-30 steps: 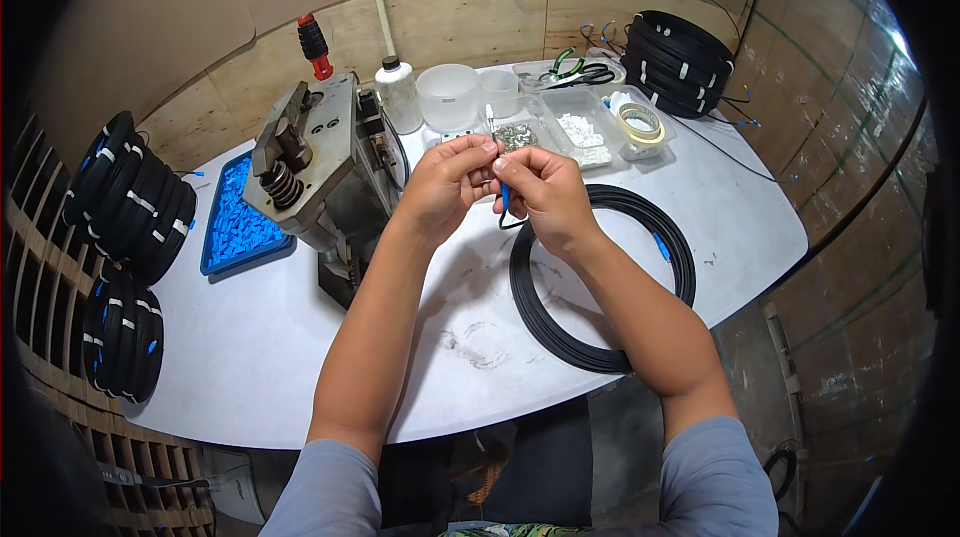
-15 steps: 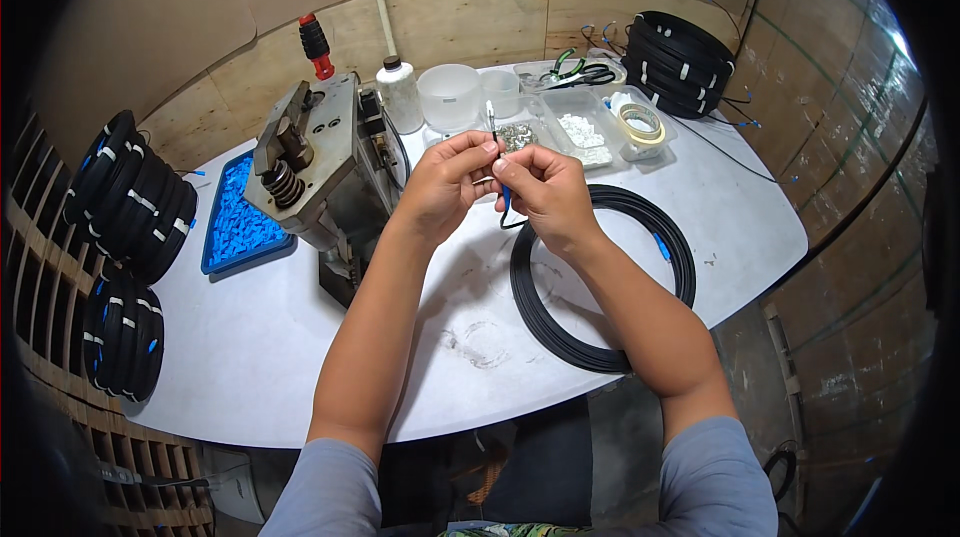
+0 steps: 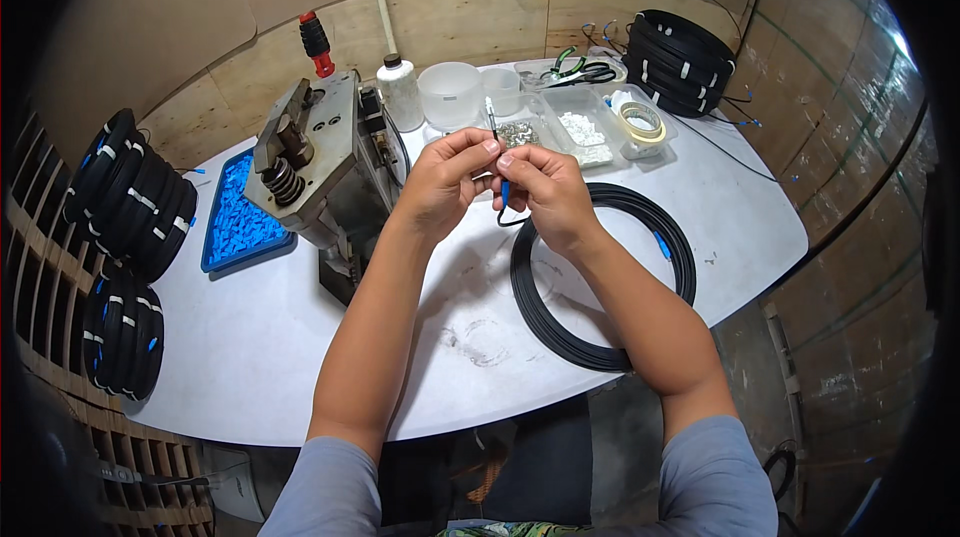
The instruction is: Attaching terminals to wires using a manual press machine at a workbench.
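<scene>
White table [image 3: 240,357] beneath, both hands [image 3: 436,185] [image 3: 556,197] pinch black cable [image 3: 494,125].

Over the surface [image 3: 250,357] my two forearms [image 3: 378,327] slant inward; above it my left hand [image 3: 443,177] sits close beside my right hand [image 3: 552,195], thumbs [image 3: 522,171] almost tip to tip, both pinching, fingers [image 3: 462,143] curled! My upper arms [image 3: 722,472] reach past its near edge.

The white table [image 3: 250,357] carries a blue tray [image 3: 250,256] by its left edge, a machine [image 3: 345,162] alongside, a bottle [image 3: 400,97] and plastic tubs [image 3: 447,99] toward the back edge, and a cable coil [image 3: 565,340] near the front edge.
</scene>
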### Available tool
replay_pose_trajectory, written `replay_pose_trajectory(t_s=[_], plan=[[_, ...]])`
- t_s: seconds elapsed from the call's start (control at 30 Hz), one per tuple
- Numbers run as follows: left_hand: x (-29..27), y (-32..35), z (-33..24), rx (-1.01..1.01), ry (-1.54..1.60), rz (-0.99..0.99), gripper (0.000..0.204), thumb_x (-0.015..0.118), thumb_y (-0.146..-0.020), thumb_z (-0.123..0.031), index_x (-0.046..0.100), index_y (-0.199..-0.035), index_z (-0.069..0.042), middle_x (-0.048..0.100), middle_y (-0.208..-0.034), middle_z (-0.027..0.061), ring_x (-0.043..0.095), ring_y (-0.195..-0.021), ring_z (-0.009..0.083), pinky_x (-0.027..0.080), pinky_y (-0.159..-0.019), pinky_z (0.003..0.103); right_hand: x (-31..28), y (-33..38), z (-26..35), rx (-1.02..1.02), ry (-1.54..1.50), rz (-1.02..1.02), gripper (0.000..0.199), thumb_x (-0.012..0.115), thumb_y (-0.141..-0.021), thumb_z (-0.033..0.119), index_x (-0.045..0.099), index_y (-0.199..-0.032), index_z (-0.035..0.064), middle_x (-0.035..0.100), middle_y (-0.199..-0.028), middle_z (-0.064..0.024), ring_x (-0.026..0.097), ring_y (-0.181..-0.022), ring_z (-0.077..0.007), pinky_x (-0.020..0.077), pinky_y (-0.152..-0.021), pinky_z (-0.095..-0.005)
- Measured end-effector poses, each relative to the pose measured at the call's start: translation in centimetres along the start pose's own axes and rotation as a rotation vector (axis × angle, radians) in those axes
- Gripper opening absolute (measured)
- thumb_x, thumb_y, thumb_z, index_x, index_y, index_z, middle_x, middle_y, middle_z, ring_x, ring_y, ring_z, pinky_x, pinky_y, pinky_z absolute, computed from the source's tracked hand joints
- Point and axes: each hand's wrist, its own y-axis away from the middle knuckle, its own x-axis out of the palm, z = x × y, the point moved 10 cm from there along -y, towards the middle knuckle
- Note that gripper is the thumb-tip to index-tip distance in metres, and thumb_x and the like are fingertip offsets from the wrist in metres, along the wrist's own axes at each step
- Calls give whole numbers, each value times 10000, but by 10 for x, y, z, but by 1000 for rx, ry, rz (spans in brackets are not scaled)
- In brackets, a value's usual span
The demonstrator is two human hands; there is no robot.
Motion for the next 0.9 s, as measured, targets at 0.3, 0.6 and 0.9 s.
replay_pose_trajectory(t_s=[0.3, 0.6, 0.9], plan=[[4, 2, -9, 56, -85, 19, 179, 642, -905, -141, 648, -983, 20, 651, -873, 81, 592, -680, 154, 501, -590, 284, 3, -2, -1, -3, -11, 75, 138, 608, -929, 173, 656, -898, 48, 643, -746, -19, 575, -618, -64, 377, -519, -187], [-6, 2, -15, 122, -216, -86, 181, 687, -881, -154, 653, -933, 16, 644, -803, 53, 594, -690, 113, 503, -623, 263, 3, 4, 19, -115, 122, -72, 148, 665, -900, 118, 646, -916, -27, 692, -840, -97, 664, -712, -133, 541, -613, -248], [-21, -1, 5, -31, -182, -168, 163, 664, -894, -183, 657, -907, -21, 648, -792, 32, 594, -693, 97, 488, -665, 248, -2, 3, 11, -60, 177, -93, 139, 626, -914, 91, 637, -880, -44, 680, -761, -98, 661, -614, -136, 514, -547, -239]])
